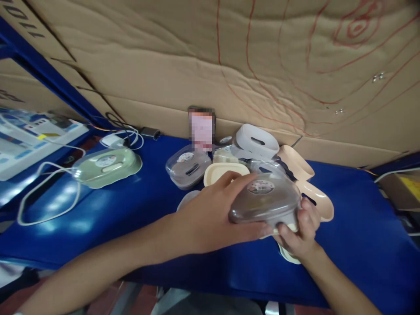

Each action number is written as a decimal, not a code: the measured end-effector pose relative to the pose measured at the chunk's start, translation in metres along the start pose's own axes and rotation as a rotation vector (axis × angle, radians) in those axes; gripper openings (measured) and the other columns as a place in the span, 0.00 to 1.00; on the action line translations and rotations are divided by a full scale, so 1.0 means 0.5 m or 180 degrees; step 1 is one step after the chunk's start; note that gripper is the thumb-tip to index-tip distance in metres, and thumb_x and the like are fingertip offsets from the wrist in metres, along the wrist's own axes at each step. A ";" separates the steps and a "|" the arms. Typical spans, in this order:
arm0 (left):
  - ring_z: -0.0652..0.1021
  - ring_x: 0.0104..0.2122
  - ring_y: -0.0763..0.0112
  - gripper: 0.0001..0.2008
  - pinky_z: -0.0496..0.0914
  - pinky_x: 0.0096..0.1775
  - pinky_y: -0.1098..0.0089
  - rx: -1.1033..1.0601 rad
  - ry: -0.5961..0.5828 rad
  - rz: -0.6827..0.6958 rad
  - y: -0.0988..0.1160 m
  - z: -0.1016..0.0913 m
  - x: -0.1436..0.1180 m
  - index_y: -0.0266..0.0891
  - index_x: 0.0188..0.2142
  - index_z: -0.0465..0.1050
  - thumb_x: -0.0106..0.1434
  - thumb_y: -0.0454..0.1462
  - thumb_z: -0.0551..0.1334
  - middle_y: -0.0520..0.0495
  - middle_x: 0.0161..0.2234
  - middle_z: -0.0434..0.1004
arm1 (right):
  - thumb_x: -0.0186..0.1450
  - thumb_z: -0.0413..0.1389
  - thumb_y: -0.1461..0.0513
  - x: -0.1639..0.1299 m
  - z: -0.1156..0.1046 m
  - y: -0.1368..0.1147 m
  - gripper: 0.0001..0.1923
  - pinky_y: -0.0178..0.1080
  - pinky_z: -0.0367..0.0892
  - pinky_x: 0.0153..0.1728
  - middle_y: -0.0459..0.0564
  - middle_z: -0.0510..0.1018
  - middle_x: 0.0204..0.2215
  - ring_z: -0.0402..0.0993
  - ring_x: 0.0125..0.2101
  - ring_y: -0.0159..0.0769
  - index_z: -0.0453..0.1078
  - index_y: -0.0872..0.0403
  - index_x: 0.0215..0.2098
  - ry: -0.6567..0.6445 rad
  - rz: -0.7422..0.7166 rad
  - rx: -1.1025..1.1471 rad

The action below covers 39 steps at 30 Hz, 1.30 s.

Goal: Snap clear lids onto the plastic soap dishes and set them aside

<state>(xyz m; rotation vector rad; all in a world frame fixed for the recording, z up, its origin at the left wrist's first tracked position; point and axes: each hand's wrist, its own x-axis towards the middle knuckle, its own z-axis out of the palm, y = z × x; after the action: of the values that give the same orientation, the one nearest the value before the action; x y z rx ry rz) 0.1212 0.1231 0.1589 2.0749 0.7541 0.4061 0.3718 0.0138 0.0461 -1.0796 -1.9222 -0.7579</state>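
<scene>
A glossy blue tabletop (108,210) runs below a cardboard wall (164,52). Both hands clasp a grey lidded plastic soap box (265,199): left hand (210,216) over its side, right hand (300,229) beneath. One green lidded box (106,166) sits apart; a heap of loose lids and trays (256,148) remains unsorted.

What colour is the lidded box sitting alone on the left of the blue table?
Pale green box, with a clear lid; the head view shows it best.

Dim, soft and blurred throughout, with glare on the blue table (98,210).
</scene>
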 end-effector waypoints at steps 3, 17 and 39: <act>0.77 0.63 0.44 0.41 0.74 0.63 0.43 0.0093 0.0269 0.0205 -0.008 0.007 0.027 0.46 0.71 0.66 0.65 0.61 0.69 0.36 0.66 0.73 | 0.65 0.68 0.70 0.016 0.003 0.017 0.32 0.54 0.70 0.69 0.47 0.56 0.79 0.64 0.73 0.48 0.74 0.43 0.64 0.0226 -0.0002 0.0133; 0.69 0.71 0.38 0.31 0.70 0.66 0.37 0.1600 0.0969 0.0397 -0.071 -0.008 0.038 0.44 0.69 0.64 0.73 0.53 0.65 0.33 0.72 0.64 | 0.79 0.52 0.51 0.024 -0.015 0.029 0.21 0.49 0.69 0.49 0.59 0.84 0.51 0.82 0.45 0.46 0.78 0.53 0.60 -0.0775 -0.0109 0.0385; 0.58 0.74 0.26 0.33 0.51 0.69 0.23 0.2230 0.2084 -0.1035 -0.281 -0.185 -0.179 0.57 0.73 0.59 0.72 0.48 0.66 0.51 0.78 0.52 | 0.71 0.64 0.66 0.063 -0.020 -0.018 0.07 0.47 0.66 0.48 0.52 0.88 0.41 0.81 0.38 0.40 0.79 0.56 0.48 -0.0994 -0.0164 0.0206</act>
<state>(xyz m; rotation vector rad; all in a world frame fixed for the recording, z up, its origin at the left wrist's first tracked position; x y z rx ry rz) -0.0476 0.1851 0.0955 2.3911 1.8036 0.7235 0.3570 0.0147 0.0770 -1.1662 -2.2279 -0.5757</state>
